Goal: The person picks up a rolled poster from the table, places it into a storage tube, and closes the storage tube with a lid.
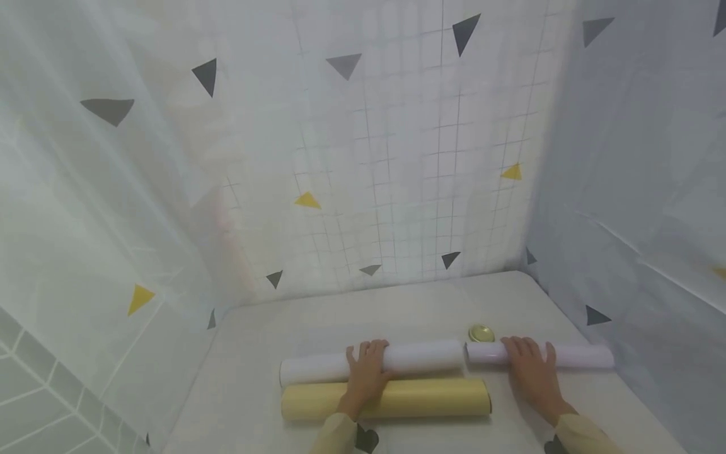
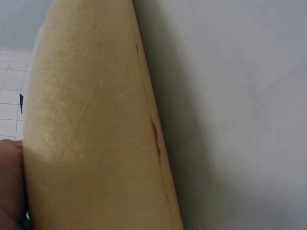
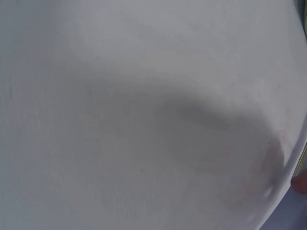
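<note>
In the head view the left hand (image 1: 365, 373) rests on the white roll (image 1: 422, 357), fingers spread across its top, its wrist crossing above the yellow roll (image 1: 431, 398). The right hand (image 1: 532, 373) lies over the thin roll (image 1: 584, 356) to the right, fingers apart and reaching its far side. The white and yellow rolls lie side by side on the table (image 1: 232, 378), yellow nearer the person. A gold lid (image 1: 481, 333) sits just behind the thin roll's left end. Sheeting (image 1: 397, 145) with triangles hangs around the table.

In the left wrist view the yellow roll shows a seam with dark gaps; part of the hand appears at the left edge.

The right wrist view is mostly a blurred pale surface, with a fingertip (image 3: 300, 182) at the right edge.
</note>
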A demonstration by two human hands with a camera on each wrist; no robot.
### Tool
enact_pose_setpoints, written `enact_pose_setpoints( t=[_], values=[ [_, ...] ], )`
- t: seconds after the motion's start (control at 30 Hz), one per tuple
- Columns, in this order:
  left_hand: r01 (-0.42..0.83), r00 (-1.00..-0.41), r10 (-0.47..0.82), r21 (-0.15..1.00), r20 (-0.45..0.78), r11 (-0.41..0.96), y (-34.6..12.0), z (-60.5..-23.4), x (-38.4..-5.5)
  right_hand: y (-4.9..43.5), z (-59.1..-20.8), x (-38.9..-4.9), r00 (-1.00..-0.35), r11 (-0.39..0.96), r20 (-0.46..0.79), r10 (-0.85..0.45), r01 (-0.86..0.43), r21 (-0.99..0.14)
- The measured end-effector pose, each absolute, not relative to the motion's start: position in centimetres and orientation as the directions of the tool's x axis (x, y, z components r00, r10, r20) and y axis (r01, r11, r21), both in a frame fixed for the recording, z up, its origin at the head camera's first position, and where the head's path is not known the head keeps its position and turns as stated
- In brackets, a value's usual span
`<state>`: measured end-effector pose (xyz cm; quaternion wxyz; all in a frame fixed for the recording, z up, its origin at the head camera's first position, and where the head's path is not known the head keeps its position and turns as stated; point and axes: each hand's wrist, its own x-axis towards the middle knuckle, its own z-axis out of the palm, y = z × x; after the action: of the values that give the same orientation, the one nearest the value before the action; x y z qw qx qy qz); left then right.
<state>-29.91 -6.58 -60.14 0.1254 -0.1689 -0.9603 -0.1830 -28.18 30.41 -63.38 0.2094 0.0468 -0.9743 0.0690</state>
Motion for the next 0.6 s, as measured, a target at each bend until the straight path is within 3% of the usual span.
enact_pose_setpoints(
  t=[0.3, 0.6],
  values=[
    [0.365, -0.898, 0.272, 0.242, 0.346, 0.899, -6.51, -60.08, -30.05, 30.03, -62.64, -28.36, -0.852, 0.967, 0.515, -0.096, -0.203, -0.156],
    [0.351, -0.902, 0.267, 0.216, 0.340, 0.911, -6.58, -60.81, -30.24, 29.56, -62.78, -28.25, -0.858, 0.973, 0.509, -0.066, -0.169, -0.157]
  ],
)
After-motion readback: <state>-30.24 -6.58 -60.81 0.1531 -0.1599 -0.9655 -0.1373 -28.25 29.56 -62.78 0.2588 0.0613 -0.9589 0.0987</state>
